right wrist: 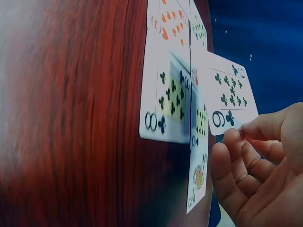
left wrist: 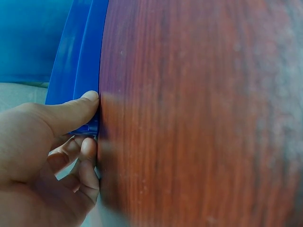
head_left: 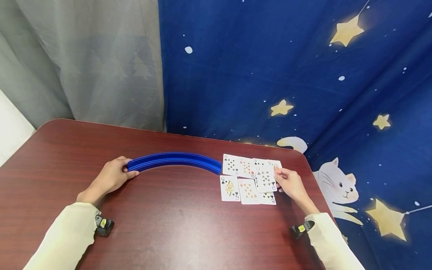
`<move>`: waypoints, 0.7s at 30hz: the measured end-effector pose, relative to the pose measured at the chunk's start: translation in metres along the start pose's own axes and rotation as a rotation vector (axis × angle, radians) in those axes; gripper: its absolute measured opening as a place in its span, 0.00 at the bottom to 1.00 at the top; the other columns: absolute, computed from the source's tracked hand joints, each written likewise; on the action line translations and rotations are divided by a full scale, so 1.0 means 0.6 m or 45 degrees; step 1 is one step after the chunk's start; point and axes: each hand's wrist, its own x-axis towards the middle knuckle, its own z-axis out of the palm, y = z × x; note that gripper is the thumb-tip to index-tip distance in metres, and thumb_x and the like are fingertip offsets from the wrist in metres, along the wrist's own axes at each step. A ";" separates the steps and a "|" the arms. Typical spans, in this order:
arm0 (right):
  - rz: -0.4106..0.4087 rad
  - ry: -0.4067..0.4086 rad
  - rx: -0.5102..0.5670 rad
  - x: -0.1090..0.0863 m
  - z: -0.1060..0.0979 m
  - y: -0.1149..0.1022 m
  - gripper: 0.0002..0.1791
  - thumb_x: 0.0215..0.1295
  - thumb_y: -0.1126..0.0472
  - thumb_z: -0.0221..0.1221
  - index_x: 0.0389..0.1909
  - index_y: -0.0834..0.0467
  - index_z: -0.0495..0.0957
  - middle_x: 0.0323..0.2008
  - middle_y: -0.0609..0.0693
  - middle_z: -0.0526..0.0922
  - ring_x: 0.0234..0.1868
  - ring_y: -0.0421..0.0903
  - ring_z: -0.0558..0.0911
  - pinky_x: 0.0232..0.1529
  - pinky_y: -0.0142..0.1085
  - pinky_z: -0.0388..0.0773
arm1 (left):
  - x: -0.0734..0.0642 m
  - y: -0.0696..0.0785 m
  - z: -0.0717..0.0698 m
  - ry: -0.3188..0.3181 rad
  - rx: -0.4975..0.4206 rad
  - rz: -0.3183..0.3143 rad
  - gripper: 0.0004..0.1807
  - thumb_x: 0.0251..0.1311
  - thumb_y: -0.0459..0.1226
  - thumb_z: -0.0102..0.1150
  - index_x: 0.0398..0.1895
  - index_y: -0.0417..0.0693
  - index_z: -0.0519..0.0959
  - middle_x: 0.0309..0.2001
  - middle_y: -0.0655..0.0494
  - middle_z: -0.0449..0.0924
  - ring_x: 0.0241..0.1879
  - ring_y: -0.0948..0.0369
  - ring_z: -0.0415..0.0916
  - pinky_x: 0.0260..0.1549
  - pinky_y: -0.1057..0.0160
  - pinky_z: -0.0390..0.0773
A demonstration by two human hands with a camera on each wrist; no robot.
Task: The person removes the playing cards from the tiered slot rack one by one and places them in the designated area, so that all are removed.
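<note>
A blue curved card holder [head_left: 175, 157] with a lengthwise groove lies on the table. At its left end my left hand [head_left: 116, 173] grips it, the thumb over the near side and the other fingers bent about the end, as the left wrist view shows for the holder [left wrist: 80, 61]. My right hand [head_left: 291, 183] pinches the nine of clubs [right wrist: 229, 92] by its edge between thumb and fingertips. That card is raised above playing cards lying face up in two rows, among them the queen of spades [head_left: 230, 188], the eight of hearts [head_left: 248, 191] and the eight of clubs [right wrist: 165, 104].
The brown wooden table [head_left: 175, 225] runs up to a grey curtain [head_left: 111, 75] and a blue starred curtain [head_left: 236, 75]. The cards lie just right of the holder's right end, near the table's right edge.
</note>
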 end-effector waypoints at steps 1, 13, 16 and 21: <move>0.003 -0.009 -0.003 -0.001 -0.002 0.003 0.12 0.68 0.65 0.57 0.48 0.68 0.79 0.30 0.56 0.84 0.24 0.43 0.80 0.26 0.35 0.81 | 0.000 0.000 0.000 0.001 0.000 0.001 0.13 0.59 0.36 0.68 0.42 0.35 0.80 0.31 0.51 0.71 0.30 0.56 0.66 0.31 0.59 0.63; 0.024 -0.034 -0.024 -0.010 -0.013 0.030 0.12 0.68 0.67 0.55 0.48 0.70 0.78 0.27 0.54 0.82 0.24 0.42 0.78 0.25 0.33 0.79 | 0.000 -0.006 0.001 0.005 0.022 0.014 0.12 0.59 0.37 0.68 0.40 0.37 0.80 0.30 0.52 0.69 0.29 0.57 0.65 0.31 0.59 0.62; 0.033 -0.034 -0.042 -0.013 -0.021 0.036 0.12 0.69 0.67 0.55 0.47 0.70 0.78 0.26 0.54 0.82 0.24 0.43 0.78 0.25 0.33 0.79 | 0.001 -0.006 0.001 0.006 0.020 0.015 0.13 0.59 0.37 0.68 0.41 0.36 0.80 0.30 0.52 0.70 0.29 0.57 0.66 0.31 0.59 0.62; 0.045 -0.066 -0.058 -0.017 -0.034 0.045 0.12 0.69 0.67 0.54 0.47 0.72 0.78 0.24 0.53 0.81 0.24 0.43 0.78 0.24 0.33 0.79 | 0.002 -0.006 0.002 0.011 0.020 0.011 0.13 0.58 0.36 0.68 0.41 0.36 0.81 0.31 0.51 0.71 0.29 0.57 0.66 0.31 0.59 0.62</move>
